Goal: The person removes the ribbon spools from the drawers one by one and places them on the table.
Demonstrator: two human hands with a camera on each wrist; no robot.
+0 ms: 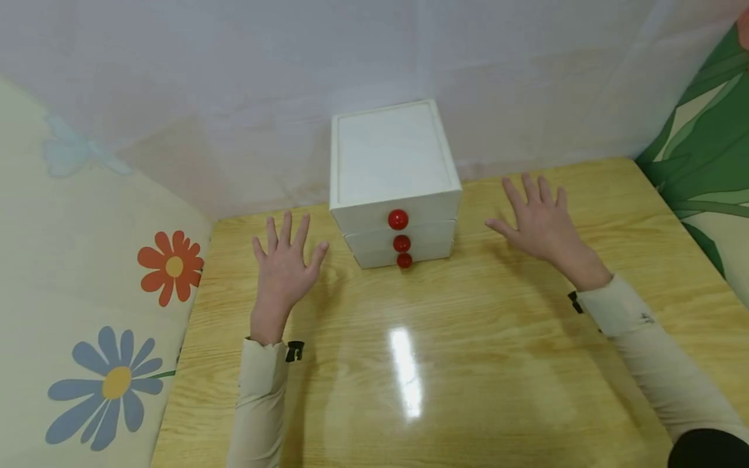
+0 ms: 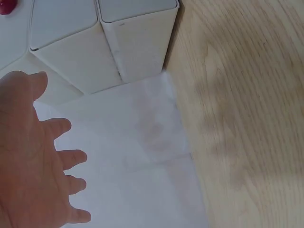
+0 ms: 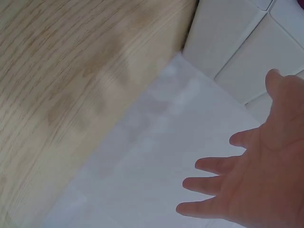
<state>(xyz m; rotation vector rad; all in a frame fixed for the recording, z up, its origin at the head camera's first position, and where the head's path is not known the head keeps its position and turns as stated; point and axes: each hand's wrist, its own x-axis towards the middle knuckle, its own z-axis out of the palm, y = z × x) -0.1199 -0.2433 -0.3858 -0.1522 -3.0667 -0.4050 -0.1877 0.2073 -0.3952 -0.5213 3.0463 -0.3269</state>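
Note:
A small white chest of three drawers (image 1: pixel 393 175) with red round knobs (image 1: pixel 398 219) stands at the back middle of a glossy wooden table (image 1: pixel 445 364). All three drawers look pushed in. My left hand (image 1: pixel 285 263) hovers flat to the left of the chest, fingers spread, holding nothing. My right hand (image 1: pixel 538 221) hovers to the chest's right, also spread and empty. In the left wrist view the left hand (image 2: pixel 33 161) shows below the chest's side (image 2: pixel 128 42). In the right wrist view the right hand (image 3: pixel 256 185) shows near the chest's side (image 3: pixel 237 42).
A pale wall (image 1: pixel 234 97) runs behind the table. A cushion with printed flowers (image 1: pixel 88 273) borders the table's left edge, and a green leaf-patterned panel (image 1: pixel 708 149) stands at the right. A light glare lies on the table front of the chest.

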